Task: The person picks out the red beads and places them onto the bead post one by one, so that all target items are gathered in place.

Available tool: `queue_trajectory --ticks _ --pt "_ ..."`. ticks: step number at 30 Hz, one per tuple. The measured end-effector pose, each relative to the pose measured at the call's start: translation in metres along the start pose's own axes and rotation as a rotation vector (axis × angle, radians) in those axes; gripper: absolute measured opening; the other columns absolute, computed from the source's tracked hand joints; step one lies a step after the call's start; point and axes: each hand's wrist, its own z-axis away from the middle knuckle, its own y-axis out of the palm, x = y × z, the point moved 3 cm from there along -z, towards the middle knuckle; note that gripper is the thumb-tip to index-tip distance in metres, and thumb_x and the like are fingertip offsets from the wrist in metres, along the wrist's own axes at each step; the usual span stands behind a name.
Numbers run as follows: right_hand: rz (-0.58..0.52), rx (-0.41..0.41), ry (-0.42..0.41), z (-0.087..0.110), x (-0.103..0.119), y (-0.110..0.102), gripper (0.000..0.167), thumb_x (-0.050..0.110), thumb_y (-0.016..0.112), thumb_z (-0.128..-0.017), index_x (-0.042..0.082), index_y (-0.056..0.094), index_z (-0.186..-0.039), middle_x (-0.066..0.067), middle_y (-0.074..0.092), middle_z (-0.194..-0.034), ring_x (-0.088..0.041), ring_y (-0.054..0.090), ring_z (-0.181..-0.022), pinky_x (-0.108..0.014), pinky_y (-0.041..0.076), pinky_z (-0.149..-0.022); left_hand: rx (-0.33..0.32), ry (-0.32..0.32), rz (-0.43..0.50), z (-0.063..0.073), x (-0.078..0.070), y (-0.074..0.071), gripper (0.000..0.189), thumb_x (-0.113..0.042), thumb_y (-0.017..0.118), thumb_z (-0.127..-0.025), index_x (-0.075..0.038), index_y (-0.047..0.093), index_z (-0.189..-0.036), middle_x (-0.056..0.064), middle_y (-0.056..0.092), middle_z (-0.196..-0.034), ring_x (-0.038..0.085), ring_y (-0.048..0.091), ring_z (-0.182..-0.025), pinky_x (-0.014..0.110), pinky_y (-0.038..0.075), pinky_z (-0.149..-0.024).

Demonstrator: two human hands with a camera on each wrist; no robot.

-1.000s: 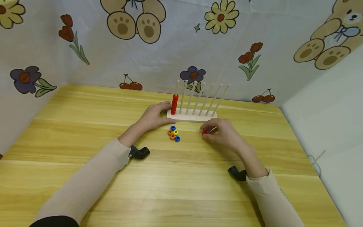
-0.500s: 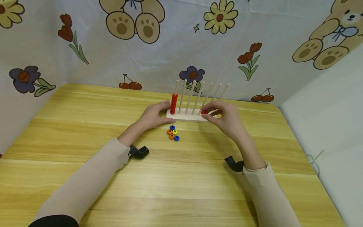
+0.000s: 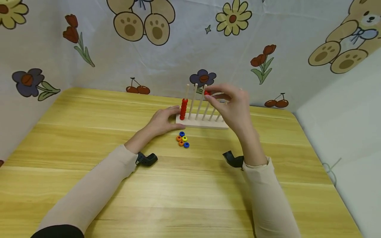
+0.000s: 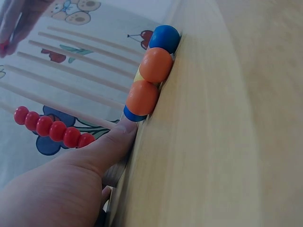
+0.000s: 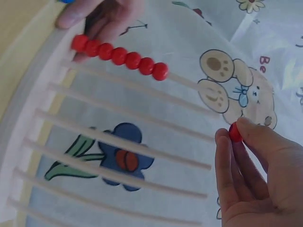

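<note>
A wooden peg stand [image 3: 205,124] with a row of upright pegs stands toward the back of the table. Its leftmost peg carries a stack of red beads [image 5: 119,56]. My left hand [image 3: 160,122] grips the left end of the base, thumb along the front and fingers behind. Between thumb and fingertips my right hand [image 3: 235,105] pinches a single red bead [image 5: 235,132], held up near the peg tops. In front of the base lie loose beads: blue ones [image 3: 186,145], orange ones [image 4: 156,65] and a yellow one [image 3: 184,138].
The light wooden table [image 3: 166,191] runs up to a white cloth backdrop [image 3: 178,59] printed with bears and flowers. A black wrist mount sticks out from each sleeve above the table. A plain white wall [image 3: 351,132] is on the right.
My right hand has lifted the red bead from the table right of the loose beads, up and leftward to the level of the peg tops. My left hand stays on the base.
</note>
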Motion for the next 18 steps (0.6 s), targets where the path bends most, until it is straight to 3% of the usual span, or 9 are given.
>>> queue_trajectory --ticks 3,6,10,18 --pt "-0.040 -0.052 -0.052 -0.010 0.020 0.004 0.021 0.008 0.074 -0.090 0.007 0.077 -0.110 -0.006 0.076 -0.107 -0.016 0.071 -0.095 -0.033 0.060 -0.088 -0.006 0.009 0.006 0.000 0.000 0.000 0.079 -0.055 0.077 -0.082 -0.018 0.053 -0.147 0.005 0.043 -0.159 0.028 0.038 -0.148 0.049 0.030 -0.123" --pt "-0.035 -0.093 -0.098 -0.020 0.026 0.013 0.020 0.007 0.075 -0.089 0.004 0.077 -0.109 -0.009 0.076 -0.106 -0.018 0.072 -0.094 -0.034 0.060 -0.088 -0.010 0.017 0.012 0.000 0.001 0.000 0.078 -0.054 0.078 -0.082 -0.017 0.054 -0.146 0.005 0.043 -0.159 0.029 0.038 -0.148 0.049 0.030 -0.123" --pt "0.043 -0.113 -0.136 -0.030 0.017 0.028 0.021 0.017 0.075 -0.090 0.012 0.078 -0.110 -0.001 0.077 -0.105 -0.011 0.072 -0.093 -0.027 0.058 -0.085 -0.015 0.021 0.017 0.001 0.000 0.000 0.078 -0.054 0.078 -0.083 -0.017 0.053 -0.147 0.005 0.043 -0.159 0.029 0.038 -0.148 0.049 0.030 -0.123" --pt "0.106 -0.086 -0.121 -0.031 0.013 0.042 0.021 0.016 0.074 -0.092 0.013 0.077 -0.113 -0.002 0.077 -0.107 -0.015 0.071 -0.096 -0.032 0.056 -0.088 -0.022 0.028 0.018 0.001 0.000 0.000 0.078 -0.055 0.078 -0.082 -0.018 0.054 -0.146 0.005 0.042 -0.159 0.028 0.038 -0.148 0.048 0.029 -0.123"
